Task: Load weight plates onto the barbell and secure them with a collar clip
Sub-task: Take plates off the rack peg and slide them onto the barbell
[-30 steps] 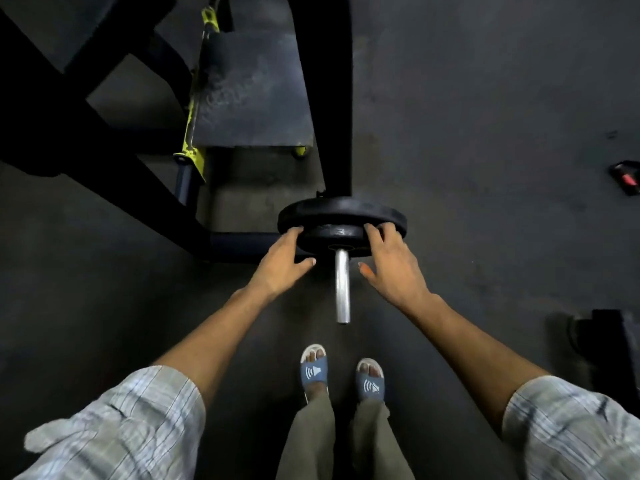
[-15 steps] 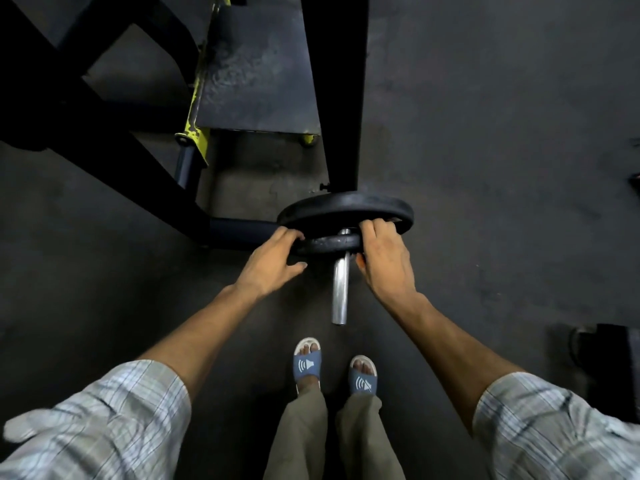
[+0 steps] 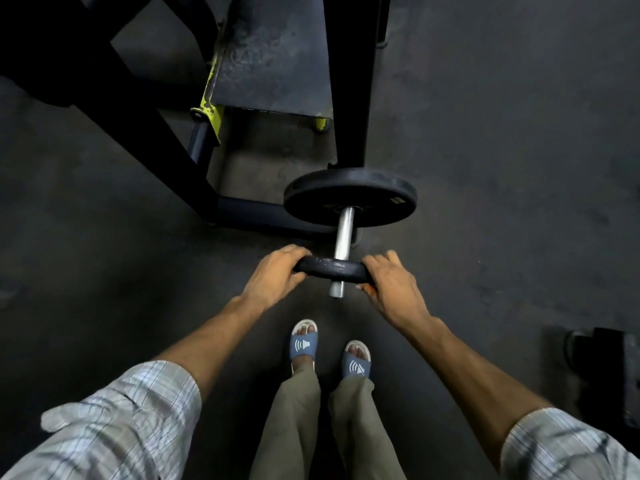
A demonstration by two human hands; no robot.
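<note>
Left hand: the left hand (image 3: 275, 273) is curled closed around the left rim of the small plate (image 3: 330, 267), fingers over the far edge, thumb on the near side.
Right hand: the right hand (image 3: 393, 284) is wrapped closed on the right rim of the same plate, fingers over the top, thumb tucked under the near edge.
Small plate: black, held between the two hands, seen nearly edge-on; it sits on the barbell sleeve (image 3: 343, 237) close to the sleeve's free end, with only a short stub of bare metal showing on the near side of the hands.
Barbell sleeve: a bright steel rod running away from the hands, passing through the small plate.
Large plate: the large plate (image 3: 349, 199) is black, farther along the sleeve beyond the hands, well apart from the small plate, with bare sleeve between them.
Rack frame: the dark rack frame (image 3: 348, 81) rises beyond the large plate; a yellow-painted part (image 3: 209, 98) lies beyond the left hand.
Floor: the dark floor (image 3: 502, 168) lies under everything; the person's sandalled feet (image 3: 304, 344) stand nearer than the hands.
</note>
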